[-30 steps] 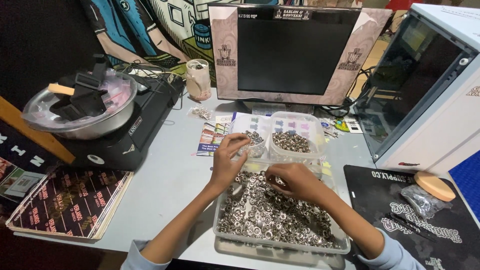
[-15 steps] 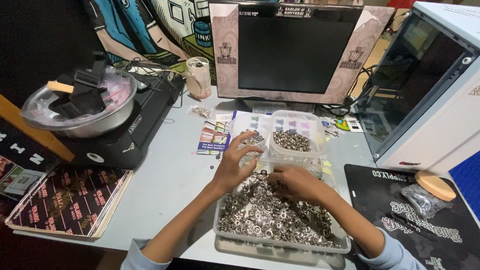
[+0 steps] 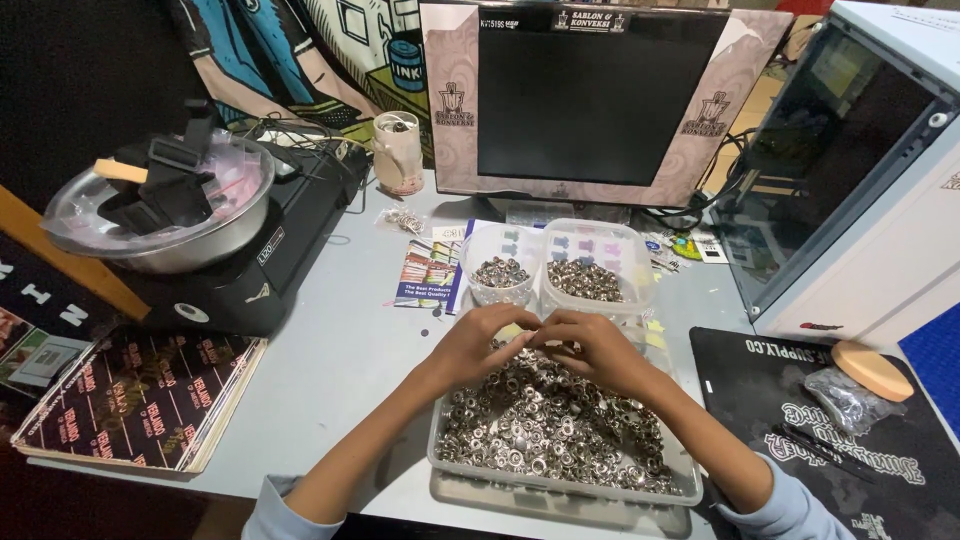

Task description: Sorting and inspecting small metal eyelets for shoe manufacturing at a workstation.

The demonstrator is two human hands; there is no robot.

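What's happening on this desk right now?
A person at a grey desk has both hands together over a clear tray of small metal rings. The left hand and right hand meet fingertip to fingertip; whatever they pinch is too small to make out. Just beyond stand two clear tubs partly filled with similar metal pieces, in front of a dark monitor.

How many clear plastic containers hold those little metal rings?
3: a large shallow clear tray under both hands, a small clear cup beyond them on the left, and a clear tub beside it on the right. None seems hidden.
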